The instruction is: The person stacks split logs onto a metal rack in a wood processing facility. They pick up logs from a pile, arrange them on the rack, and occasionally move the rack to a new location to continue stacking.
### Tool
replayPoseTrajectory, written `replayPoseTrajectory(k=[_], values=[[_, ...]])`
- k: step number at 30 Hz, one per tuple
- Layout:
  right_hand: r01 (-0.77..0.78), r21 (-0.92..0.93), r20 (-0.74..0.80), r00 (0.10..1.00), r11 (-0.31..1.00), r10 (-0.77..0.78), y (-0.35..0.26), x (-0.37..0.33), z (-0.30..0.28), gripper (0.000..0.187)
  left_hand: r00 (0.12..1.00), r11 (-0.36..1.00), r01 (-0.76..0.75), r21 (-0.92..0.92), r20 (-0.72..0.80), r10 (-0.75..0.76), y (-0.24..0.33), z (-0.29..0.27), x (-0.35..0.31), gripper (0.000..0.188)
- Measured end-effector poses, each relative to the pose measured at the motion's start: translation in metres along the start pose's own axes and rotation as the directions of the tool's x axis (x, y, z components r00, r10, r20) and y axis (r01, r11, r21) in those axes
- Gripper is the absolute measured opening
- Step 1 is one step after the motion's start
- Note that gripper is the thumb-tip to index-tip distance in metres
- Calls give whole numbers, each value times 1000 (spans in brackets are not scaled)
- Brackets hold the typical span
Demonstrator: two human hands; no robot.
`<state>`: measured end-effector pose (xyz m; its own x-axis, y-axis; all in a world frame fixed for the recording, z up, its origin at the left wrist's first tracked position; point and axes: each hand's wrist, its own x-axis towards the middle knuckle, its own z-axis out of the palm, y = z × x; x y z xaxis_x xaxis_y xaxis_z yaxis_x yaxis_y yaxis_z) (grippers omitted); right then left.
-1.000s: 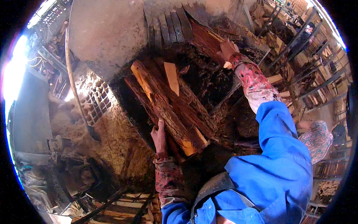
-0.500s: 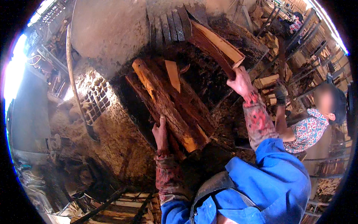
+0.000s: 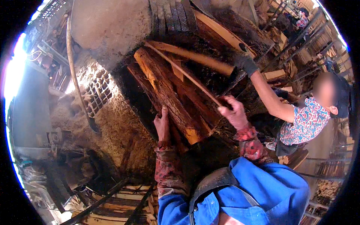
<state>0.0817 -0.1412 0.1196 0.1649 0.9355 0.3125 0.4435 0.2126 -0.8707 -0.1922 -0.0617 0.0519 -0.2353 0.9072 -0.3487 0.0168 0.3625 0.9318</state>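
Note:
My left hand [image 3: 162,122] is closed against the left side of a bark-covered log [image 3: 168,99], thumb on the bark and the other fingers mostly hidden. The log lies slanted over other dark wood, its pale cut end toward me. My right hand [image 3: 235,114] pinches the near end of a long thin wooden strip [image 3: 183,73], which slants up to the far left across the log. Beyond the strip, a blurred pale board [image 3: 195,56] reaches toward a co-worker's dark-gloved hand [image 3: 243,62]. A bark-edged slab [image 3: 221,32] lies behind that glove.
A dusty housing [image 3: 108,26] with hanging dark flaps [image 3: 172,18] stands at the far side. A long-handled tool [image 3: 73,71] leans left above heaped sawdust [image 3: 116,131]. The co-worker [image 3: 305,125] stands close on my right. Stacked boards [image 3: 120,204] lie at lower left.
My right hand has left the bark-edged slab, moved nearer and now holds the thin strip. The co-worker's gloved arm has reached in over the wood. My left hand stays on the log.

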Motion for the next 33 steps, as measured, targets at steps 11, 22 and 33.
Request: replayPoseTrajectory(k=[11,22,33], values=[[220,-173,433,892,960,-126,12,31,25,45,1000,999,-24,39,-9,24,-11,7,19,80],[288,-786,186,954,547,-235,73,272,21,63,996,994,-80,-69,20,81,17,19,5,71],[228,-725,420,894,650,156,136,258,38,70,1000,999,-10,-48,14,10,8,1,-3,79]])
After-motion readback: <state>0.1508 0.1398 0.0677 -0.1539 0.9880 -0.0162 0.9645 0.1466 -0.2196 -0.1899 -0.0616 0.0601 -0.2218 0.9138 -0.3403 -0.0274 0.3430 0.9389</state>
